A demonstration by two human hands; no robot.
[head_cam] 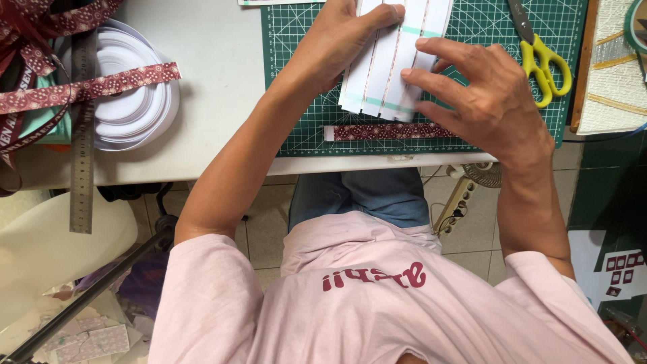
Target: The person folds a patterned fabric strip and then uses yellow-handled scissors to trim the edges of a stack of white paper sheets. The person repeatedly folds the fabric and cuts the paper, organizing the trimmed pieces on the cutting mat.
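Observation:
Several white paper strips (pixel 391 61), taped together with pale green tape, lie side by side on a green cutting mat (pixel 296 81). My left hand (pixel 337 37) presses flat on their left side, thumb across the top. My right hand (pixel 482 101) rests its fingertips on the rightmost strips, fingers spread. A dark red patterned ribbon piece (pixel 384 131) lies on the mat just below the strips, partly under my right hand.
Yellow-handled scissors (pixel 542 61) lie on the mat's right. A roll of white tape (pixel 135 101) with patterned ribbon (pixel 87 87) across it and a steel ruler (pixel 82 175) sit at the left on the white table (pixel 216 101). A power strip (pixel 458 205) lies on the floor.

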